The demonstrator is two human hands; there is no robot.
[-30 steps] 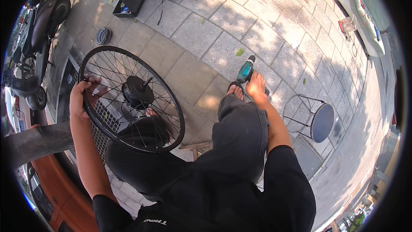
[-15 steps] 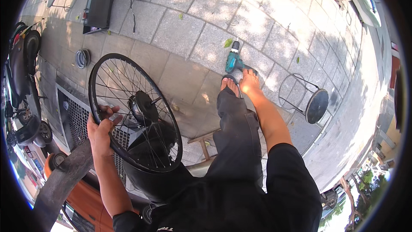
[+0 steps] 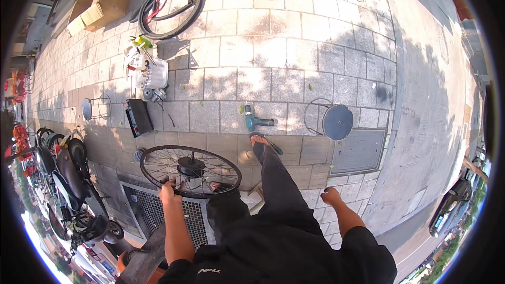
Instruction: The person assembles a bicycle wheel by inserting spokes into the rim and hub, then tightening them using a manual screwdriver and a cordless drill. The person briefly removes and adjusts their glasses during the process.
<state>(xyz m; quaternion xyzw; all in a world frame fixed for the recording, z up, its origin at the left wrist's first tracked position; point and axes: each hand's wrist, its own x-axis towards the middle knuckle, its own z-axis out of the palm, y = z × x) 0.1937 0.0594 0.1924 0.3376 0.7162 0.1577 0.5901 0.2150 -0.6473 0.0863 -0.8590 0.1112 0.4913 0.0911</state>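
Note:
My left hand (image 3: 169, 193) grips the near rim of a spoked bicycle wheel (image 3: 235, 164), its fingers curled round the edge among the spokes. The wheel has a black rim and a large dark hub (image 3: 190, 166), and leans tilted over my left leg. Away to the right, my right hand (image 3: 330, 195) hangs above the paving with its fingers curled in; whatever they hold, if anything, is hidden. A screwdriver (image 3: 275, 148) with a dark green handle lies beside my foot. Just beyond the foot rests a teal and black cordless drill (image 3: 255, 119) on its side.
A round stool (image 3: 337, 122) stands to the right, a metal grate (image 3: 158, 211) below the wheel. An open black case (image 3: 139, 117), a white tub (image 3: 152, 73) of tools, a tire (image 3: 195, 13) and a cardboard box (image 3: 105, 1) lie farther left. Motorbikes (image 3: 79, 184) park at the left.
My right hand has drawn back from beside my foot and the drill, out to the right. The view has tipped up, showing more paving. The left hand keeps its hold on the wheel, which looks flatter.

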